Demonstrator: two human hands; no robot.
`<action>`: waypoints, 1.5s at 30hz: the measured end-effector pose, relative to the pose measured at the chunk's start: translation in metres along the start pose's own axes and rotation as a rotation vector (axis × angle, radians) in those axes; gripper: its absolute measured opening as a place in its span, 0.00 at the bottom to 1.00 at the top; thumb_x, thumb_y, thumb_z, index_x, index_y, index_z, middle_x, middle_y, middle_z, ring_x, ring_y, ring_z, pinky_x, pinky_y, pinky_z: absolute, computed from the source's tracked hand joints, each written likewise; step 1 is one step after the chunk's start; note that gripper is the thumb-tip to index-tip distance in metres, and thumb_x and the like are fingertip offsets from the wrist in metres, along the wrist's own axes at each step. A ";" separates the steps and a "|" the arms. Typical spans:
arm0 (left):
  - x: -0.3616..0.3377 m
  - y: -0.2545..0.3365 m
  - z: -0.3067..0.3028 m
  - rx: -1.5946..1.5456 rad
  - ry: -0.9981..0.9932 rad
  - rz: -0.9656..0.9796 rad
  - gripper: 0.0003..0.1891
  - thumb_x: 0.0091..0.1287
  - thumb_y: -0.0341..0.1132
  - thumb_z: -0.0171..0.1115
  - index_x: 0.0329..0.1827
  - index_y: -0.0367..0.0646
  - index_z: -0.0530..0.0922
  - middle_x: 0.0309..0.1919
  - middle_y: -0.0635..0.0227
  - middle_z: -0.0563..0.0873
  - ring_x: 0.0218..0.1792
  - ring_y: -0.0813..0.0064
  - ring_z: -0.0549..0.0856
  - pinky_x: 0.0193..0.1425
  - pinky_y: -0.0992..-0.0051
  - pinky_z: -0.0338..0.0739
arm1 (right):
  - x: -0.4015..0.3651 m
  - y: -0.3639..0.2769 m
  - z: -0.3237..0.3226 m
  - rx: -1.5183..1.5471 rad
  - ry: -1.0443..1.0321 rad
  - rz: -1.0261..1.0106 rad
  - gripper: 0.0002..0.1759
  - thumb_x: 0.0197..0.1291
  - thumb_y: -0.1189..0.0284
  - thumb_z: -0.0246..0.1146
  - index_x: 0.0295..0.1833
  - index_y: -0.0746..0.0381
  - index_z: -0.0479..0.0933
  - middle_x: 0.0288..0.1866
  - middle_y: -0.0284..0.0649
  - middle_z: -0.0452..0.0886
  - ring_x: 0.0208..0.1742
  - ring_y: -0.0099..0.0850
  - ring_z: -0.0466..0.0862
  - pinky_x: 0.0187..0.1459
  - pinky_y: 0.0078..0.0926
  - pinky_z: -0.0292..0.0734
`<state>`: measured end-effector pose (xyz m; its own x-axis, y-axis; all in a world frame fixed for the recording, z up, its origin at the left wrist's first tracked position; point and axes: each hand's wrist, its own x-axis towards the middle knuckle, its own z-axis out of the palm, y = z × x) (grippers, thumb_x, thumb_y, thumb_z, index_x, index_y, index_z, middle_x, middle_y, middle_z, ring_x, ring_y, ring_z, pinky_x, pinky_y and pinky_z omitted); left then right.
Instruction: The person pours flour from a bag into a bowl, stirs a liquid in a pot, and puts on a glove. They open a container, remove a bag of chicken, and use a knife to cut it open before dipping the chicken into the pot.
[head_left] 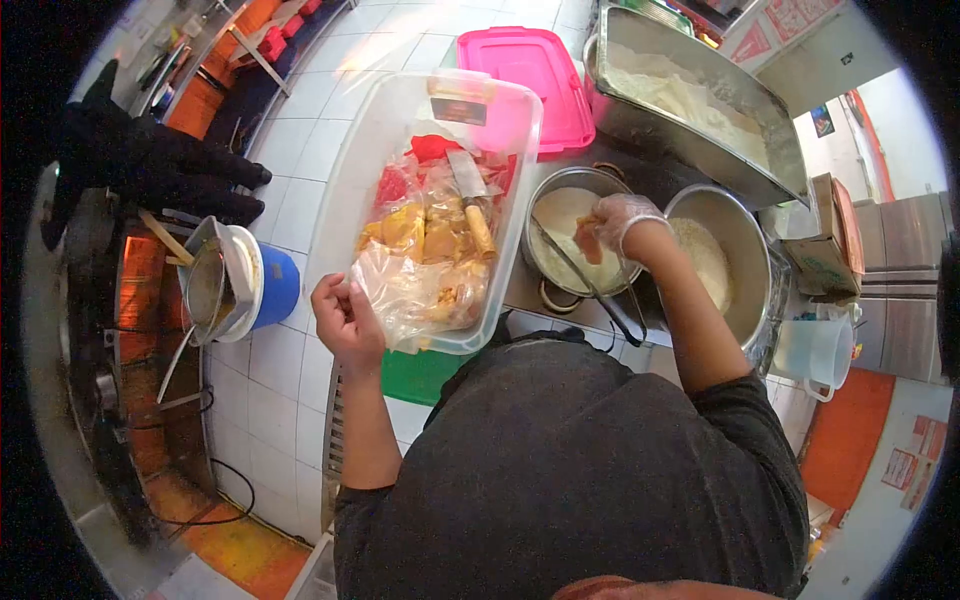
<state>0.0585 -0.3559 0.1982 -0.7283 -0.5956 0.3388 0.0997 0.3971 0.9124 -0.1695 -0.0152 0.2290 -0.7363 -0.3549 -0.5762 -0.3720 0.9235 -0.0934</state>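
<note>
My right hand (628, 222), in a clear plastic glove, is closed on a piece of raw meat (588, 240), which looks like chicken. It hangs over a pot (527, 235) of pale batter or flour mix (566, 206). Tongs (580, 268) lean across that pot with their handles over the near rim. At the near left corner of a clear plastic tub (345, 190), my bare left hand (350, 318) has its fingers curled on the edge of a clear plastic bag (392, 280). Bagged meat (445, 225) fills the tub, and a wooden-handled cleaver (473, 200) lies on top.
Right of the pot stands a larger metal pot (755, 245) with white powder. A deep steel tray (700, 135) of flour is behind. A pink lid (575, 90) lies beyond the tub. Blue bucket (277, 285) at left; a person in dark clothes (150, 160) stands upper left.
</note>
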 end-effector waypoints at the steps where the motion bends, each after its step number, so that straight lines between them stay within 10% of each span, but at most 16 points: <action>1: 0.001 0.006 0.003 0.000 0.016 0.027 0.13 0.73 0.26 0.54 0.58 0.36 0.69 0.32 0.72 0.75 0.31 0.84 0.72 0.37 0.82 0.69 | 0.014 0.013 0.014 -0.008 0.151 -0.003 0.17 0.59 0.54 0.63 0.46 0.54 0.85 0.45 0.49 0.86 0.47 0.48 0.86 0.50 0.45 0.79; 7: 0.001 0.007 0.002 -0.023 -0.006 0.007 0.13 0.73 0.27 0.55 0.58 0.36 0.69 0.34 0.71 0.76 0.32 0.84 0.75 0.38 0.82 0.71 | -0.040 -0.045 -0.043 0.152 0.648 -0.135 0.18 0.65 0.58 0.62 0.56 0.53 0.81 0.48 0.50 0.85 0.48 0.45 0.86 0.50 0.40 0.81; 11: 0.002 -0.012 -0.002 0.142 0.022 0.157 0.17 0.70 0.30 0.62 0.59 0.35 0.69 0.37 0.70 0.80 0.29 0.86 0.74 0.35 0.83 0.71 | -0.050 -0.101 -0.048 0.546 0.464 -0.593 0.12 0.64 0.63 0.66 0.50 0.55 0.83 0.39 0.47 0.86 0.35 0.36 0.87 0.37 0.29 0.82; 14: 0.004 0.012 -0.004 0.227 -0.055 0.034 0.22 0.66 0.32 0.67 0.59 0.35 0.70 0.34 0.72 0.81 0.25 0.88 0.72 0.33 0.84 0.70 | -0.058 -0.154 -0.036 0.367 0.398 -1.018 0.13 0.61 0.63 0.65 0.47 0.57 0.85 0.38 0.49 0.87 0.39 0.43 0.87 0.42 0.39 0.82; 20: 0.007 0.003 -0.002 0.136 -0.048 0.092 0.23 0.66 0.26 0.63 0.60 0.39 0.63 0.29 0.71 0.81 0.21 0.87 0.73 0.25 0.83 0.67 | -0.053 -0.216 -0.040 -0.365 -0.109 -0.710 0.12 0.55 0.63 0.65 0.41 0.58 0.86 0.38 0.50 0.86 0.41 0.48 0.86 0.45 0.41 0.80; 28: -0.002 -0.003 0.001 -0.200 0.075 0.137 0.20 0.71 0.21 0.56 0.57 0.43 0.55 0.39 0.64 0.79 0.31 0.87 0.74 0.32 0.85 0.68 | -0.036 -0.230 -0.025 -0.392 -0.216 -0.826 0.16 0.57 0.61 0.64 0.43 0.61 0.87 0.44 0.50 0.87 0.46 0.45 0.87 0.46 0.44 0.81; 45: 0.002 -0.012 0.002 -0.018 0.002 0.076 0.15 0.69 0.25 0.61 0.51 0.41 0.63 0.27 0.71 0.78 0.22 0.88 0.71 0.25 0.83 0.66 | -0.016 -0.243 -0.001 -0.636 -0.255 -0.733 0.16 0.53 0.64 0.66 0.46 0.57 0.87 0.48 0.49 0.87 0.47 0.45 0.87 0.46 0.42 0.82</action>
<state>0.0547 -0.3600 0.1871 -0.7167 -0.5655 0.4081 0.1672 0.4288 0.8878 -0.0674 -0.2342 0.2615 -0.0890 -0.6942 -0.7143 -0.9730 0.2138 -0.0867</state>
